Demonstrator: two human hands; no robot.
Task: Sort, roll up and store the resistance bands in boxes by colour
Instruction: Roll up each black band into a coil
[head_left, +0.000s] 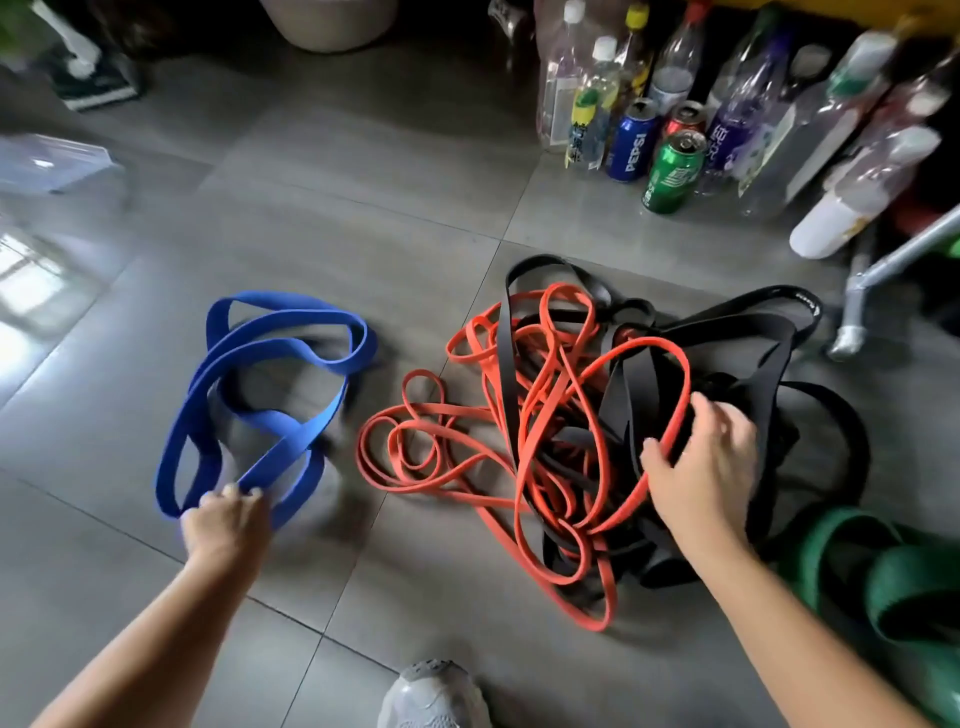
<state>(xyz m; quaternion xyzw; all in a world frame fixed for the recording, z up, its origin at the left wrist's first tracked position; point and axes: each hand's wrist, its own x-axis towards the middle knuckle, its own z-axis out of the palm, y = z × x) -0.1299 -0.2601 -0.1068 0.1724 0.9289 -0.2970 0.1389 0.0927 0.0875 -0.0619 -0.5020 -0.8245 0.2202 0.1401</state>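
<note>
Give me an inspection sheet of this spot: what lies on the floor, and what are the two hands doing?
Surface: grey tiled floor, glossy.
Job's things: blue bands on the left, apart from the pile; orange bands and black bands tangled in one pile; green bands at lower right; clear box at the left edge, blurred.
Clutter: bottles and cans standing at the back right.
Grippers: left hand pinches the blue bands; right hand grips an orange loop on the pile.
Cables: nothing seen.
Surroundings: shoe at the bottom edge; metal leg at right; pale pot at top.
</note>
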